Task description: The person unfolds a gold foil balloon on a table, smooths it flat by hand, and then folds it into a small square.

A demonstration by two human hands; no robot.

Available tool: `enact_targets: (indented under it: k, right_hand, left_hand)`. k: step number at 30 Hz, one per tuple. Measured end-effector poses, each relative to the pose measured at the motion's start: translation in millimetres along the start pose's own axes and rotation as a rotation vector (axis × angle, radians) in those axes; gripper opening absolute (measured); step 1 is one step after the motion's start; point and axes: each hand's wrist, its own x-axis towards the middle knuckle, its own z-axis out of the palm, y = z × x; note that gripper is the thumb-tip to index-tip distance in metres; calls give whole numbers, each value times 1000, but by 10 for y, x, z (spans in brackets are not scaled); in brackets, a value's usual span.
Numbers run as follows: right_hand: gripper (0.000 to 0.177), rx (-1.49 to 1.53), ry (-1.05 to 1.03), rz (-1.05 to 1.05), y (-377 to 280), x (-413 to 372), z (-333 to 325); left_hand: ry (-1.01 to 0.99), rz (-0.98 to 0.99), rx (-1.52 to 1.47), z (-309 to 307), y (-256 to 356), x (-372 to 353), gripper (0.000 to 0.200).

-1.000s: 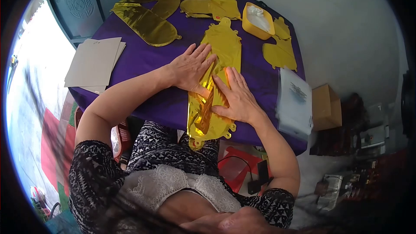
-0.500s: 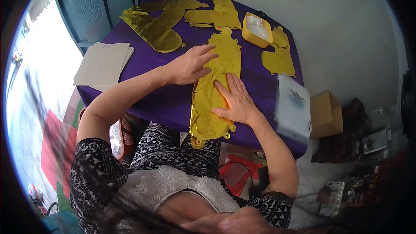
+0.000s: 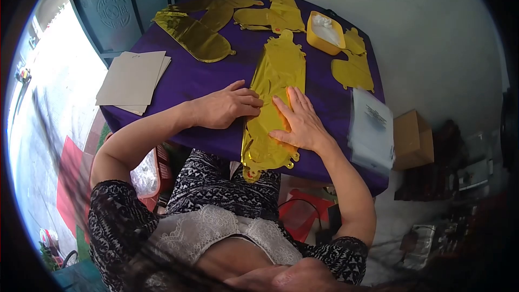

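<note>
A long gold foil balloon [image 3: 278,73], flat and wrinkled with small tabs along its edges, lies on the purple-covered table [image 3: 197,84]. Its near end overhangs the front edge above my lap. My right hand [image 3: 304,125] is pressed flat on the foil's right half, fingers and thumb spread. Against the foil's left edge, about midway along, rest the fingertips of my left hand [image 3: 224,108]. Its fingers are slightly bent, with the index finger apart from the others; the thumb is hidden.
More flat gold foil balloons [image 3: 200,40] lie at the back left, back middle and right. A yellow tub [image 3: 319,42] holds something white. Grey cardboard sheets [image 3: 132,81] sit at left, clear plastic bags [image 3: 370,124] at right. A cardboard box [image 3: 412,140] stands beyond the right edge.
My left hand has come down from above the foil, toward me and left, to its left edge. My right hand stays flat on the foil. The whole view has shifted slightly.
</note>
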Motion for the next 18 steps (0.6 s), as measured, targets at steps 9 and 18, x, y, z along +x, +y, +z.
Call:
enact_targets:
  k: [9, 18]
  right_hand:
    - [92, 234, 121, -45, 213, -55, -38]
    - [100, 20, 74, -157, -488, -768, -311]
  left_hand:
    - [-16, -19, -43, 12, -21, -19, 39]
    - [50, 40, -110, 24, -106, -18, 36]
